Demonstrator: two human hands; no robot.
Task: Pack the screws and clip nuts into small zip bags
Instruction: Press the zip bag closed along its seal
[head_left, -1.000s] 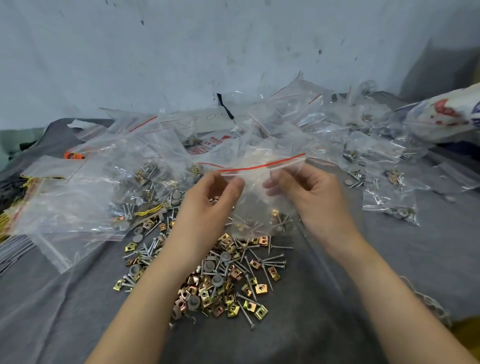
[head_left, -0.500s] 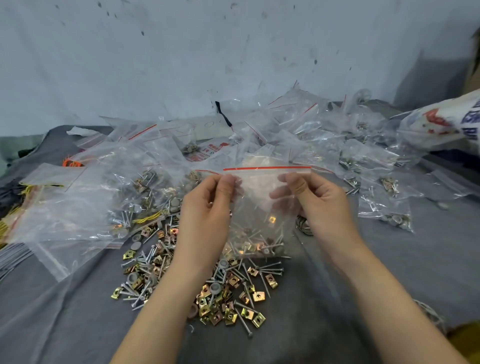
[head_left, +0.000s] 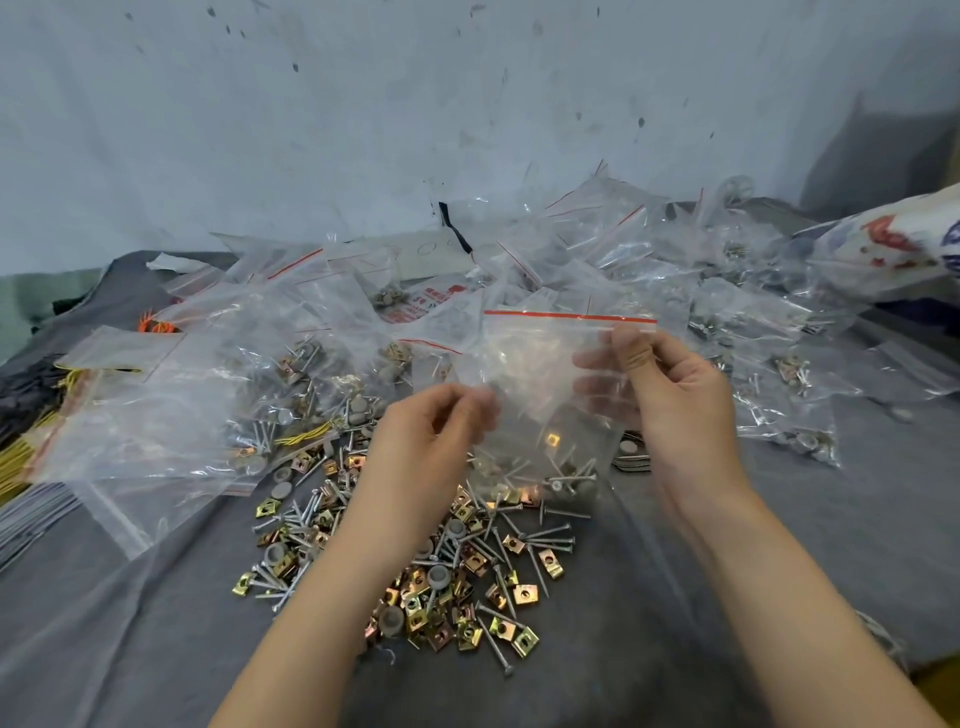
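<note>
I hold a small clear zip bag (head_left: 550, 374) with a red seal strip upright above the pile. A few screws and a brass clip nut lie in its bottom. My right hand (head_left: 670, 395) pinches its top right corner just under the strip. My left hand (head_left: 431, 431) is lower, with curled, blurred fingertips pinching the bag's crumpled left edge at mid-height. Loose screws and clip nuts (head_left: 441, 561) with several grey caps lie heaped on the grey cloth (head_left: 727, 597) under my forearms.
Many clear zip bags (head_left: 701, 291) are heaped behind and to the right, some holding hardware. Bigger bags (head_left: 171, 415) lie at the left beside yellow ties (head_left: 15, 467). A printed white sack (head_left: 893, 244) lies at the far right. A stained wall stands behind.
My left hand has dropped from the bag's top left corner to its left edge. My right hand has risen slightly, and the bag stands higher and straighter.
</note>
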